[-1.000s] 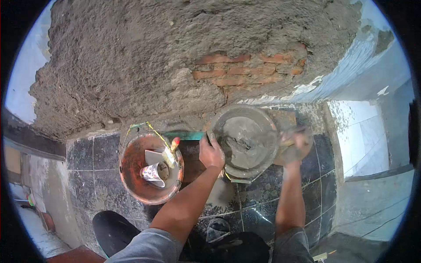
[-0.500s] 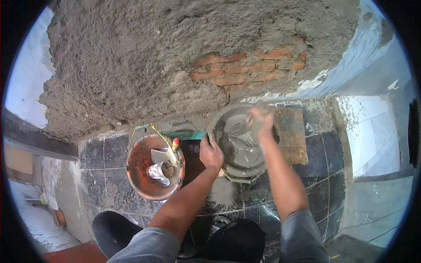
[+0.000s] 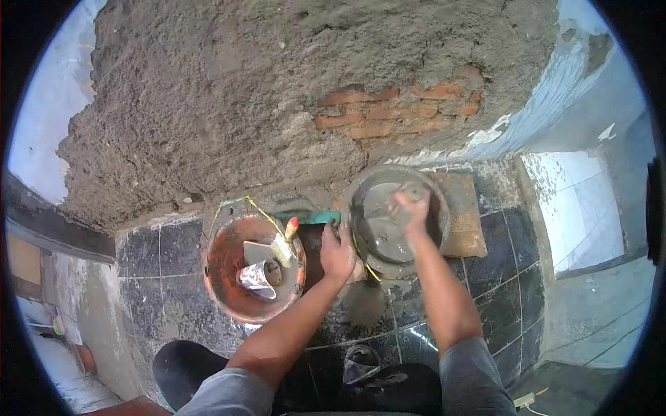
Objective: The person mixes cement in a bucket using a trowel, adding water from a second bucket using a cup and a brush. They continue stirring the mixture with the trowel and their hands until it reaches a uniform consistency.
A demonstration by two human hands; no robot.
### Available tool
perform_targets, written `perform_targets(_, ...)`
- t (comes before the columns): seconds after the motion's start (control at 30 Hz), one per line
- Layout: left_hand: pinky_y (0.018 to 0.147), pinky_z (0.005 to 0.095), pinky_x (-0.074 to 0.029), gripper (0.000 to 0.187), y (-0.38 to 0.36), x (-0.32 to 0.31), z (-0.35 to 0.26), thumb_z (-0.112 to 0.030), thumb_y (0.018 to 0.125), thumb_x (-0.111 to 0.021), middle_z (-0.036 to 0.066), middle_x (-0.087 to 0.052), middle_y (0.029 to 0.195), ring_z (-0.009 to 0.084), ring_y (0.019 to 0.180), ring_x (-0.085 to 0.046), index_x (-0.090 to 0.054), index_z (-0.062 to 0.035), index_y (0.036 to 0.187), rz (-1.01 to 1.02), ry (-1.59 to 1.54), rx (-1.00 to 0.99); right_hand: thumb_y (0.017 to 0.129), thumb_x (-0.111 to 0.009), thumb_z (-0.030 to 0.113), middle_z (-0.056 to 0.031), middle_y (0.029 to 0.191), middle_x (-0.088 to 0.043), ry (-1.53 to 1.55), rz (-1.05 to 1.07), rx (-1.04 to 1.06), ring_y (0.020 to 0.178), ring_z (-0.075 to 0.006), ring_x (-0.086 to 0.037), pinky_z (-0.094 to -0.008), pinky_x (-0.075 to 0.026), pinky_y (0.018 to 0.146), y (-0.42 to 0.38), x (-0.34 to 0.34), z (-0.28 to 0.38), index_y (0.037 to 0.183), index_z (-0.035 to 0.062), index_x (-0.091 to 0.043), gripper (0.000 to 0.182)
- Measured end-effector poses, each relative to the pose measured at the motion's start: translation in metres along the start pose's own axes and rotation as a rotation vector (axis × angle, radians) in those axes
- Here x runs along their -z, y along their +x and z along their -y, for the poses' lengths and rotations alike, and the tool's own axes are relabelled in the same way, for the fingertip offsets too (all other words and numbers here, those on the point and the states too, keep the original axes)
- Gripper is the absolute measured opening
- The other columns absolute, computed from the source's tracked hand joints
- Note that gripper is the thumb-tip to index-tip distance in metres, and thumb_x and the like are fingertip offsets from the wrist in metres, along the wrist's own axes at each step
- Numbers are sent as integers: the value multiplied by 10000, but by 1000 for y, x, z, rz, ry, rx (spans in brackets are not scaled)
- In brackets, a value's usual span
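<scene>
Mortar (image 3: 380, 225) lies partly behind the blurred right hand (image 3: 412, 204).

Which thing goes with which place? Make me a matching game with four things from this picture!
Things:
1. patterned cup
2. right hand
3. red brick patch
4. left hand

Places:
A. between the two round containers
B. in the rough grey wall
C. lying inside the reddish bucket
D. at the wet grey mix

Right pairs: 1-C, 2-D, 3-B, 4-A
</scene>
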State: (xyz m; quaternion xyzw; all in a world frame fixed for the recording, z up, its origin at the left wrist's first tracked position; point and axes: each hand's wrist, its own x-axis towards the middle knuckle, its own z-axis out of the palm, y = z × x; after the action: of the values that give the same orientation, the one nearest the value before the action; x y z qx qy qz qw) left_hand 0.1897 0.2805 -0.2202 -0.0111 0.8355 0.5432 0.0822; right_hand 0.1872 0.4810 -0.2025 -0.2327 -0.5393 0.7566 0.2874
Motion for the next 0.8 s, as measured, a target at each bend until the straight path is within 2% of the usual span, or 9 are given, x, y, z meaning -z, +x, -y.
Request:
perform_targets(0.07, 1045, 446, -421, 607, 3, 13, 3, -409, 1018, -486, 285, -582, 1323, 424, 1238, -556, -431, 34, 1430, 65, -6, 48, 751, -743, 68, -92, 768, -623, 214, 27, 84, 570, -196, -606, -349, -535, 526, -5, -18, 74, 1044, 45, -530, 363)
perform_targets(0.13, 1046, 450, -421, 620, -5, 38, -24, -452, 1019, -478, 288, -596, 1305, 424, 1239, -562, -433, 6, 1435, 210, -111, 165, 783, -677, 108, -64, 650, -570, 22, 9, 217, 564, -182, -596, -350, -546, 528, -18, -30, 140, 928, 46, -525, 220)
perform_targets(0.23, 1042, 438, -424, 603, 2, 31, 8, -465, 1023, -477, 292, -593, 1310, 416, 1243, -566, -441, -30, 1440, 227, -69, 82, 792, -661, 102, -61, 663, -572, 71, 96, 288, 562, -181, -595, -354, -557, 537, -17, -6, 130, 971, 53, -522, 232)
perform_targets(0.37, 1041, 431, -423, 613, -10, 17, 9, -447, 1020, -489, 305, -593, 1306, 427, 1258, -555, -444, 13, 1422, 226, -117, 117, 752, -745, 22, -116, 961, -612, -69, -97, 180, 668, -199, -624, -354, -557, 605, -24, 6, -35, 1155, 11, -522, 460)
perform_targets(0.43, 1027, 385, -432, 572, -8, 4, 24, -388, 1029, -514, 256, -602, 1303, 322, 1209, -574, -462, 42, 1404, 214, -133, 111, 742, -773, 76, -101, 967, -619, -310, -166, 322, 674, -185, -623, -344, -538, 620, 5, -1, -53, 1113, -2, -559, 435)
perform_targets(0.53, 993, 356, -454, 536, -8, 13, 8, -339, 1039, -526, 216, -612, 1278, 246, 1147, -589, -474, 67, 1384, 280, -121, 129, 754, -742, 96, -77, 850, -624, -122, -88, 80, 646, -170, -611, -334, -515, 617, 35, -15, 12, 1036, 16, -579, 336)
perform_targets(0.63, 919, 342, -487, 475, -13, 17, 0, -307, 1050, -522, 168, -627, 1205, 213, 1066, -593, -503, 75, 1333, 298, -333, 165, 788, -670, 89, -62, 724, -604, -92, -15, 493, 611, -162, -601, -308, -490, 569, 23, -18, 105, 927, 41, -567, 179)
perform_targets(0.7, 916, 335, -487, 484, -10, 12, 15, -308, 1046, -526, 165, -632, 1207, 209, 1056, -598, -499, 75, 1340, 291, -308, 217, 802, -636, 83, -62, 693, -598, -66, -27, 580, 599, -158, -598, -295, -479, 544, 13, -15, 125, 871, 50, -554, 113)
perform_targets(0.8, 874, 344, -498, 531, -14, -1, 31, -329, 1029, -542, 169, -642, 1213, 210, 1013, -617, -486, 80, 1364, 279, -281, 176, 803, -633, 90, -61, 688, -598, 98, 5, 294, 592, -158, -597, -293, -473, 535, -1, -25, 100, 820, 55, -543, 98)
